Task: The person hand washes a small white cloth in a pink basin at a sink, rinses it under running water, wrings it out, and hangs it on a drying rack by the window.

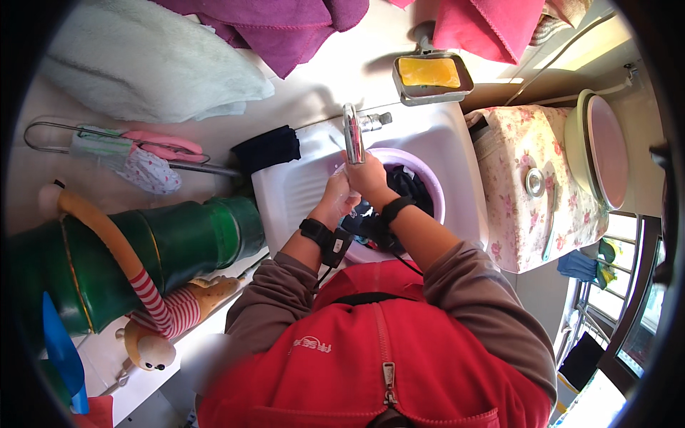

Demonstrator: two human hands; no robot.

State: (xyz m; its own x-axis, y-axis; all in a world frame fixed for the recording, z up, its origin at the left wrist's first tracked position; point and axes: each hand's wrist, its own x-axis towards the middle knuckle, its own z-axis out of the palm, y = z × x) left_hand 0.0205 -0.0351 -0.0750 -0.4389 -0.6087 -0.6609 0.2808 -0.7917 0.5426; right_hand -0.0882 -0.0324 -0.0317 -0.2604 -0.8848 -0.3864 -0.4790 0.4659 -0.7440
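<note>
My left hand and my right hand are pressed together beneath the chrome faucet. The left looks wet and its fingers are curled; the faucet's spout partly covers the right. Whether anything lies between the palms is hidden. Below them a lilac plastic basin sits in the white ceramic sink. Dark wet clothes fill the part of the basin that I can see. Each wrist wears a black band, and a small black box hangs by the left one.
A metal soap dish with a yellow soap bar is mounted behind the sink. Folded dark cloth lies at its left corner. To the right stands a flower-covered appliance bearing upright basins. A green cylinder and plush monkey are left.
</note>
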